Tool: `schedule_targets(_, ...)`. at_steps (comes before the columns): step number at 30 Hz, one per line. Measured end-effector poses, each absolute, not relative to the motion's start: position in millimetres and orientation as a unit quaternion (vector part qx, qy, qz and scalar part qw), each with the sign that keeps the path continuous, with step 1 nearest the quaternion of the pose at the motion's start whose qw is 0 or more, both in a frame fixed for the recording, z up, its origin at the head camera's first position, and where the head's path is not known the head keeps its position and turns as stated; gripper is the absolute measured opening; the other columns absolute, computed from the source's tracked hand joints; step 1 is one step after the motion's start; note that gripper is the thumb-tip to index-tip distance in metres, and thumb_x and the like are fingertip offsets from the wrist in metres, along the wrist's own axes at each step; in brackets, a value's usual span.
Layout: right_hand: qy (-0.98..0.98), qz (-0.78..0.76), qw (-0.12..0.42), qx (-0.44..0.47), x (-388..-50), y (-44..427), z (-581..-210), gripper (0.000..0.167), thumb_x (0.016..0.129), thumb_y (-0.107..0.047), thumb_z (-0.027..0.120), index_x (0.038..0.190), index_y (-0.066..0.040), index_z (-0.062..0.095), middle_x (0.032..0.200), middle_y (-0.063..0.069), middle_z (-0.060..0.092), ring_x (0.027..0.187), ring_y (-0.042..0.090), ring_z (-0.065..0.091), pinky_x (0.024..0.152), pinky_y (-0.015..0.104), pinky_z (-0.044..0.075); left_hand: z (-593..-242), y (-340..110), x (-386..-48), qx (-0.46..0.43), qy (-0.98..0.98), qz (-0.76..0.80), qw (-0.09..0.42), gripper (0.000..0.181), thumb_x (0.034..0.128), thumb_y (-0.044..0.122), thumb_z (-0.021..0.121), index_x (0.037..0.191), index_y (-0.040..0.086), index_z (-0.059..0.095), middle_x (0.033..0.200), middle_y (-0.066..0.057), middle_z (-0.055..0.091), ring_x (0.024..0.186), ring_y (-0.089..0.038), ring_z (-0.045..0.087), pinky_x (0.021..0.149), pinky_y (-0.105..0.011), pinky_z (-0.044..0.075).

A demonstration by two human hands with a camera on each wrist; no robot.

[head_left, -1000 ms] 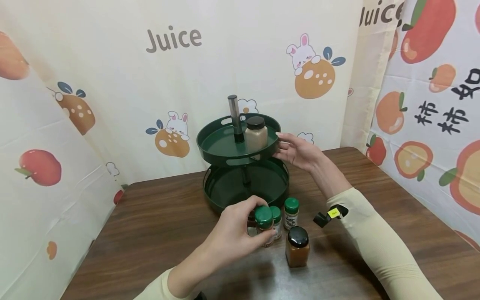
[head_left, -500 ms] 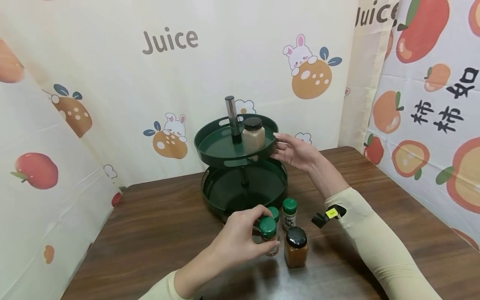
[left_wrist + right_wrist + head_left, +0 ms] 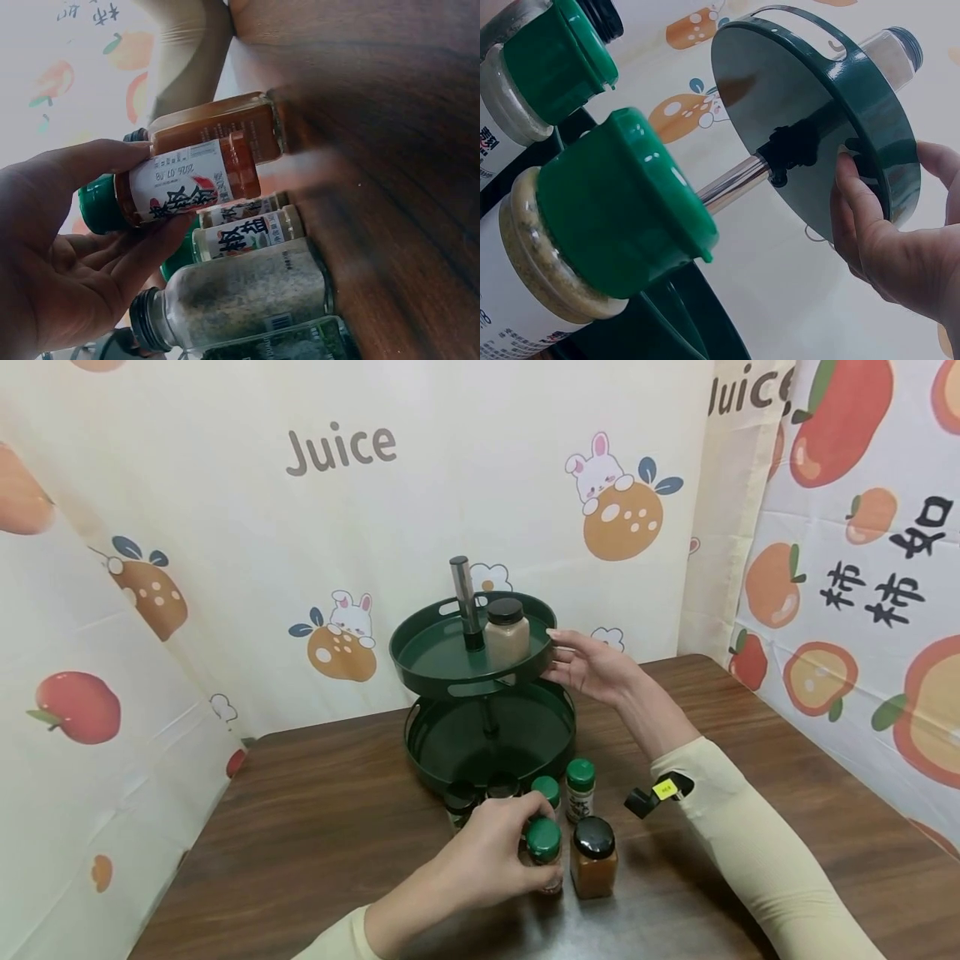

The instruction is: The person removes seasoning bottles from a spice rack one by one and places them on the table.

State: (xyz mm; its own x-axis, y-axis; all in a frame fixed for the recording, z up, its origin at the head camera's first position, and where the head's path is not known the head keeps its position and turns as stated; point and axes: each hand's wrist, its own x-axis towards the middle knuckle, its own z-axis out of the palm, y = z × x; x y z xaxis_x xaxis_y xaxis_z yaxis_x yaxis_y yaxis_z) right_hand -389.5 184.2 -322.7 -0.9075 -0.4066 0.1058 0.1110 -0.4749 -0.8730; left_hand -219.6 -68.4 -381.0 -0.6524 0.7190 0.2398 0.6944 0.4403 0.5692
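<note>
My left hand [image 3: 483,852] pinches a green-capped spice jar [image 3: 543,842] between thumb and fingers. In the left wrist view this jar [image 3: 184,180] shows reddish contents and a white label, and its base looks slightly off the table. Right beside it stands a square jar of brown powder [image 3: 594,867] with a black lid. My right hand [image 3: 588,668] grips the rim of the upper tray [image 3: 420,672] of a green two-tier stand, fingers underneath in the right wrist view. A black-lidded jar of beige powder [image 3: 507,639] stands on that tray.
Two more green-capped jars [image 3: 581,792] stand before the lower tray [image 3: 450,735]. Behind my left hand are two black-lidded jars [image 3: 461,797], partly hidden. A metal post [image 3: 463,585] rises through the upper tray. Printed curtains [image 3: 480,468] enclose the wooden table [image 3: 315,810].
My left hand has carried the green-capped spice jar nearer and slightly right, beside the brown powder jar. Two black-lidded jars have come into sight behind it. My right hand stays on the upper tray.
</note>
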Motion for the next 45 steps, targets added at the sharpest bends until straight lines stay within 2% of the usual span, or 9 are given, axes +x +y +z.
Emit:
schedule_targets(5, 0.489, -0.845, 0.155, -0.151, -388.4, 184.0, -324.1, 0.055, 0.109, -0.020, 0.061, 0.155, -0.001, 0.038, 0.119, 0.012, 0.064, 0.102, 0.020, 0.073, 0.095, 0.037, 0.059, -384.2, -67.5, -220.7, 0.417, 0.854, 0.309, 0.024, 0.038, 0.0846, 0.019, 0.091, 0.106, 0.022, 0.060, 0.093, 0.017, 0.063, 0.085, 0.006, 0.061, 0.075, -0.014, 0.052)
schedule_targets(8, 0.488, -0.845, 0.155, -0.152, -387.3, 184.0, -324.6, 0.051, 0.109, -0.020, 0.060, 0.152, -0.001, 0.041, 0.119, 0.012, 0.062, 0.101, 0.020, 0.072, 0.095, 0.036, 0.059, -385.5, -67.2, -220.5, 0.422, 0.857, 0.295, 0.027, 0.038, 0.0841, 0.019, 0.091, 0.106, 0.022, 0.060, 0.093, 0.017, 0.063, 0.086, 0.007, 0.061, 0.076, -0.014, 0.051)
schedule_targets(16, 0.486, -0.845, 0.158, -0.159, -386.1, 183.5, -325.1, 0.053, 0.110, -0.019, 0.058, 0.155, 0.000, 0.037, 0.120, 0.012, 0.061, 0.100, 0.020, 0.072, 0.095, 0.036, 0.059, -388.4, -66.5, -218.9, 0.411, 0.862, 0.293, 0.049, 0.039, 0.0841, 0.019, 0.092, 0.106, 0.022, 0.060, 0.093, 0.016, 0.063, 0.088, 0.006, 0.062, 0.075, -0.014, 0.052)
schedule_targets(24, 0.479, -0.850, 0.159, -0.153, -385.7, 184.1, -322.9, 0.035, 0.110, -0.018, 0.059, 0.142, -0.006, 0.052, 0.117, 0.012, 0.063, 0.101, 0.021, 0.073, 0.095, 0.037, 0.059, -385.6, -66.7, -219.4, 0.404, 0.867, 0.283, 0.065, 0.041, 0.0833, 0.020, 0.093, 0.109, 0.022, 0.061, 0.096, 0.015, 0.064, 0.089, 0.005, 0.062, 0.075, -0.015, 0.052)
schedule_targets(36, 0.481, -0.849, 0.164, -0.143, -385.2, 185.2, -322.4, 0.039, 0.109, -0.017, 0.061, 0.145, -0.008, 0.049, 0.115, 0.011, 0.065, 0.100, 0.020, 0.073, 0.094, 0.036, 0.059, -385.2, -65.4, -219.2, 0.407, 0.872, 0.263, 0.067, 0.042, 0.0837, 0.022, 0.093, 0.109, 0.021, 0.060, 0.098, 0.015, 0.062, 0.091, 0.005, 0.060, 0.076, -0.015, 0.052)
schedule_targets(43, 0.505, -0.836, 0.166, -0.140, -383.8, 185.8, -319.8, 0.068, 0.107, -0.018, 0.065, 0.163, -0.005, 0.029, 0.124, 0.014, 0.064, 0.104, 0.022, 0.075, 0.095, 0.036, 0.059, -385.6, -64.6, -218.9, 0.408, 0.874, 0.259, 0.061, 0.043, 0.0831, 0.023, 0.094, 0.110, 0.021, 0.060, 0.100, 0.015, 0.062, 0.092, 0.005, 0.060, 0.076, -0.015, 0.051)
schedule_targets(45, 0.511, -0.831, 0.169, -0.144, -383.2, 185.6, -318.8, 0.072, 0.106, -0.018, 0.065, 0.165, -0.004, 0.027, 0.128, 0.015, 0.062, 0.105, 0.022, 0.075, 0.095, 0.036, 0.058, -385.8, -64.8, -218.8, 0.408, 0.873, 0.260, 0.060, 0.043, 0.0832, 0.023, 0.094, 0.111, 0.021, 0.060, 0.100, 0.015, 0.062, 0.092, 0.005, 0.060, 0.076, -0.015, 0.052)
